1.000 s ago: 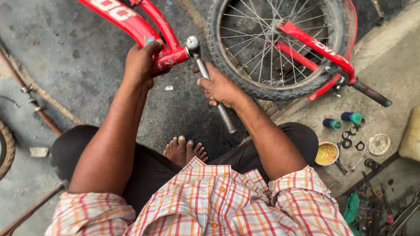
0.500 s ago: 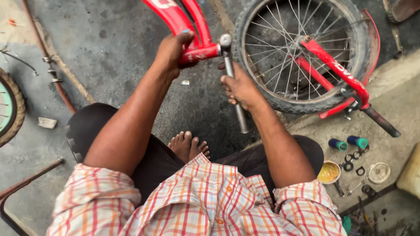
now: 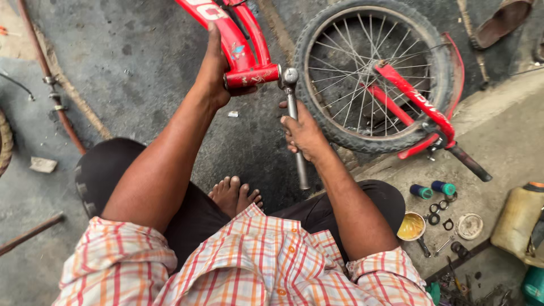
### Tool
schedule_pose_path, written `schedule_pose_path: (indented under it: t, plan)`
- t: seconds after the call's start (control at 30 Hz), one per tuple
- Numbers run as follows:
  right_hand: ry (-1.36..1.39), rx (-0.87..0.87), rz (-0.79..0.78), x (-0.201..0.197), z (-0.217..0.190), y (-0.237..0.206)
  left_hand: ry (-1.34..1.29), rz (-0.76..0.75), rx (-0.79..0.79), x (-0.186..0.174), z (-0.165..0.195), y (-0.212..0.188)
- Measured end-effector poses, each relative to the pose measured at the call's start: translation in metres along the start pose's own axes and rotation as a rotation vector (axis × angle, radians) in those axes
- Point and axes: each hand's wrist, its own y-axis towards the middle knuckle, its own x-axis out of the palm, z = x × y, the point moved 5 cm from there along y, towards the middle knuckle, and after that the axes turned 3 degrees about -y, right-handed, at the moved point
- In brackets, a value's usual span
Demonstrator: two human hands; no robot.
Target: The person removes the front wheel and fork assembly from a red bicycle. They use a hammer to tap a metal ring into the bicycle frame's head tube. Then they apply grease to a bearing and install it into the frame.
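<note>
1. Head view: the left hand [image 3: 214, 71] is clamped around the red bicycle frame [image 3: 238, 39], fingers wrapped over the tube just above its short cross tube.
2. The right hand [image 3: 303, 133] grips the shaft of a steel wrench [image 3: 296, 133]; the wrench head sits above the fingers, against the cross tube's end.
3. The spoked wheel [image 3: 371, 73] lies just right of the right hand's fingers.

We sit in a roadside cycle-repair workshop: bare concrete floor [image 3: 136, 68], small metal washers [image 3: 437, 214] at four o'clock, spoked wheel [image 3: 371, 73] at one.
</note>
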Motion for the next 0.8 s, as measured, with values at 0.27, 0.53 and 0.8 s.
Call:
schedule_pose_path:
  t: [0.27, 0.53, 0.8]
  plan:
    - [0.034, -0.020, 0.028, 0.002, 0.000, -0.010, 0.059, 0.062, 0.032, 0.001, 0.003, -0.011]
    - [-0.750, -0.251, 0.359, 0.026, 0.057, -0.023, 0.136, 0.043, 0.053, -0.003, 0.006, -0.032]
    - [-1.054, -0.069, 0.194, 0.039, 0.112, -0.035, 0.279, -0.055, 0.063, 0.023, -0.001, -0.065]
